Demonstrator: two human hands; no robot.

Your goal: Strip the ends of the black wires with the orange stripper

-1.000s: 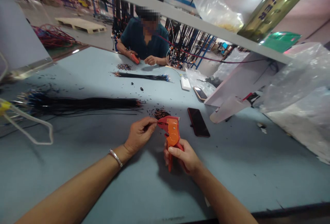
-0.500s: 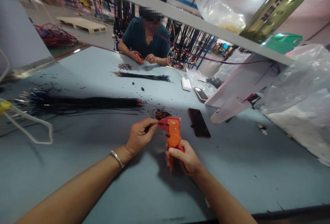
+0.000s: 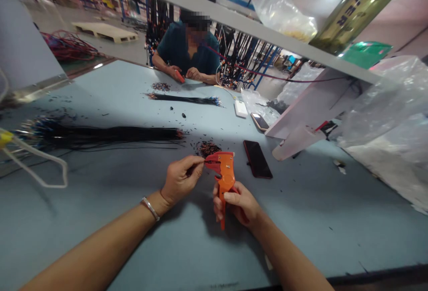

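My right hand (image 3: 239, 204) is wrapped around the handles of an orange and red wire stripper (image 3: 227, 170), its jaws pointing left. My left hand (image 3: 182, 177), with a bracelet at the wrist, is pinched closed right at the tip of those jaws. A thin black wire (image 3: 204, 162) barely shows between the fingertips and the jaws; most of it is hidden by the hand. Just behind the jaws lies a heap of small dark and copper-coloured scraps (image 3: 209, 148). A long bundle of black wires (image 3: 117, 134) lies to the left.
A phone (image 3: 257, 159) lies right of the stripper, with another phone (image 3: 260, 122) and a white box (image 3: 240, 109) beyond. Across the table a person (image 3: 189, 54) handles a red tool near a smaller wire bundle (image 3: 183, 99). A white wire frame (image 3: 62, 170) juts in at left.
The stripper's orange handle has swung slightly, and its lower end shows more below my right fingers. My left hand stays at the jaws. The view has shifted a little.
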